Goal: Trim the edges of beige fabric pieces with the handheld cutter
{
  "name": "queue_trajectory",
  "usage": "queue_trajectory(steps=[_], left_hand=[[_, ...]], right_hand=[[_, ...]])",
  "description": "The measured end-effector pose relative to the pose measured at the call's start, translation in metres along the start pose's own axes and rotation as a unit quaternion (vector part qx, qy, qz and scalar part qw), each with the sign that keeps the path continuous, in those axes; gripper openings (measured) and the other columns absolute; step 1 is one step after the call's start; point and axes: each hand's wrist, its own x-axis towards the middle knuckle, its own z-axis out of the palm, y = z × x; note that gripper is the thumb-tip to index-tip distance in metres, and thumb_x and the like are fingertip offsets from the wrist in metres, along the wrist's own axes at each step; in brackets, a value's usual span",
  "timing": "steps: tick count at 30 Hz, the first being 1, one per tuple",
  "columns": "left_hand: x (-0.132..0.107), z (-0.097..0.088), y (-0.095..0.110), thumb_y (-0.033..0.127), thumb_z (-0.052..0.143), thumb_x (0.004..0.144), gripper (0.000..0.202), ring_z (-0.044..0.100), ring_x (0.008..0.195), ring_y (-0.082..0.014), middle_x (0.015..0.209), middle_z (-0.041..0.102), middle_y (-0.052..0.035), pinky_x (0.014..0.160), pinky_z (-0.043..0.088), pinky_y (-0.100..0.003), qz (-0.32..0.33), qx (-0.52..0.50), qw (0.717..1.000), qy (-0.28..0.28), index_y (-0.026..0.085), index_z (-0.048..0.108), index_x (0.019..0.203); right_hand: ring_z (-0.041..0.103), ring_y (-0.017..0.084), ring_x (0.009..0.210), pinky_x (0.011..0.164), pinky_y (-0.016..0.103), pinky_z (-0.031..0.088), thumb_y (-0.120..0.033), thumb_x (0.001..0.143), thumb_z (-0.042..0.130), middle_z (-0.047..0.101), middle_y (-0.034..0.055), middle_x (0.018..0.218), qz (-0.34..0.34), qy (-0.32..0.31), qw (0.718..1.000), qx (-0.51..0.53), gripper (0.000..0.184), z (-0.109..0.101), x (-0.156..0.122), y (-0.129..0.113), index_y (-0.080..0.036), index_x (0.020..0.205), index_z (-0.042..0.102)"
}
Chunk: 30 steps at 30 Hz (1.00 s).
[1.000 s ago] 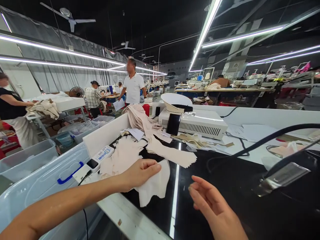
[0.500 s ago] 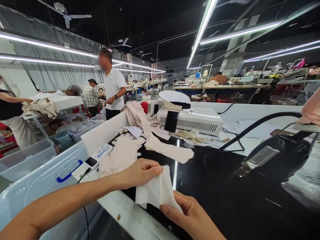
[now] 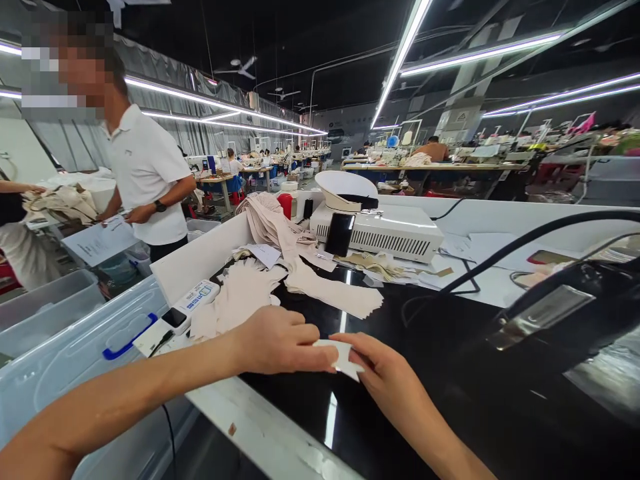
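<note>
Head view: our left hand (image 3: 277,340) and right hand (image 3: 384,365) pinch a thin white piece (image 3: 346,360) between their fingers (image 3: 316,358), above the glossy black tabletop (image 3: 440,380).

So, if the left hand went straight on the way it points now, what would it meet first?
The left hand would probably meet the right hand, across the white piece; depth is unclear.

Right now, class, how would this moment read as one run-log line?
left hand: pinching white fabric piece | right hand: pinching its other end | below: glossy black tabletop
</note>
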Motion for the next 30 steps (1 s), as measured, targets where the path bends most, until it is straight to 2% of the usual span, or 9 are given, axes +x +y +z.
queue_trajectory(steps=[3,7,10,12,16,21,24,26,30], left_hand=[[-0.015,0.032,0.020,0.074,0.060,0.136,0.056,0.060,0.068,-0.0179,0.085,0.072,0.0015,0.055,0.033,-0.036,0.055,0.063,0.997,-0.001,0.025,0.087,0.128],[-0.031,0.056,0.039,0.072,0.067,0.134,0.050,0.067,0.077,-0.0203,0.097,0.078,-0.0002,0.063,0.045,-0.037,0.040,0.063,0.996,-0.046,0.025,0.086,0.135],[-0.035,0.057,0.039,0.067,0.074,0.133,0.044,0.069,0.083,-0.0214,0.103,0.078,-0.0016,0.075,0.053,-0.037,0.044,0.048,0.996,-0.058,0.025,0.085,0.134],[-0.036,0.056,0.036,0.064,0.075,0.133,0.041,0.069,0.084,-0.0217,0.099,0.076,-0.0013,0.080,0.055,-0.038,0.052,0.031,0.997,-0.047,0.024,0.085,0.132],[-0.034,0.054,0.033,0.057,0.074,0.134,0.036,0.074,0.091,-0.0227,0.098,0.078,-0.0017,0.091,0.059,-0.038,0.049,-0.002,0.999,-0.013,0.022,0.085,0.127],[-0.030,0.052,0.034,0.046,0.077,0.134,0.028,0.084,0.124,-0.0262,0.137,0.091,-0.0092,0.117,0.063,-0.037,0.041,-0.053,0.998,-0.008,0.020,0.085,0.143],[-0.031,0.052,0.033,0.044,0.072,0.136,0.030,0.085,0.123,-0.0256,0.137,0.092,-0.0102,0.119,0.065,-0.036,0.044,-0.085,0.995,-0.011,0.019,0.085,0.147],[-0.033,0.051,0.032,0.044,0.070,0.137,0.030,0.086,0.120,-0.0251,0.134,0.093,-0.0098,0.120,0.066,-0.036,0.045,-0.102,0.994,-0.009,0.020,0.085,0.148],[-0.041,0.045,0.032,0.041,0.072,0.136,0.026,0.087,0.119,-0.0262,0.131,0.093,-0.0098,0.119,0.067,-0.037,0.037,-0.121,0.992,-0.008,0.019,0.084,0.145]], right_hand=[[0.092,0.030,0.108,0.096,0.039,0.075,-0.028,0.120,0.052,0.094,0.0068,0.116,-0.027,0.028,0.994,-0.105,0.046,-0.001,0.006,0.020,-0.035,0.132,0.096],[0.089,0.032,0.107,0.088,0.038,0.074,-0.006,0.111,0.059,0.094,0.0100,0.115,-0.059,0.073,0.963,-0.251,0.052,0.000,0.004,0.043,-0.032,0.139,0.095],[0.087,0.040,0.123,0.090,0.045,0.077,0.002,0.105,0.061,0.094,0.0206,0.138,-0.077,0.115,0.933,-0.333,0.057,-0.004,0.000,0.052,-0.024,0.147,0.090],[0.086,0.042,0.133,0.094,0.048,0.079,0.007,0.102,0.059,0.091,0.0226,0.148,-0.102,0.124,0.920,-0.358,0.066,-0.005,-0.005,0.051,-0.022,0.153,0.088],[0.088,0.031,0.122,0.101,0.042,0.076,0.014,0.094,0.052,0.093,0.0113,0.136,-0.169,0.089,0.915,-0.355,0.083,0.000,-0.016,0.036,-0.030,0.152,0.091],[0.087,0.025,0.107,0.092,0.033,0.069,0.011,0.097,0.061,0.091,0.0038,0.119,-0.202,0.038,0.918,-0.339,0.064,0.010,-0.026,0.024,-0.033,0.133,0.089],[0.086,0.026,0.095,0.082,0.034,0.068,0.014,0.098,0.058,0.089,0.0047,0.108,-0.181,0.052,0.914,-0.359,0.059,0.008,-0.031,0.032,-0.029,0.127,0.087],[0.087,0.028,0.090,0.079,0.036,0.070,0.015,0.097,0.054,0.090,0.0069,0.107,-0.162,0.071,0.911,-0.374,0.063,0.005,-0.037,0.041,-0.026,0.131,0.087],[0.094,0.027,0.099,0.073,0.030,0.074,0.015,0.093,0.051,0.094,0.0085,0.126,-0.143,0.087,0.912,-0.376,0.084,0.004,-0.057,0.057,-0.027,0.158,0.081]])
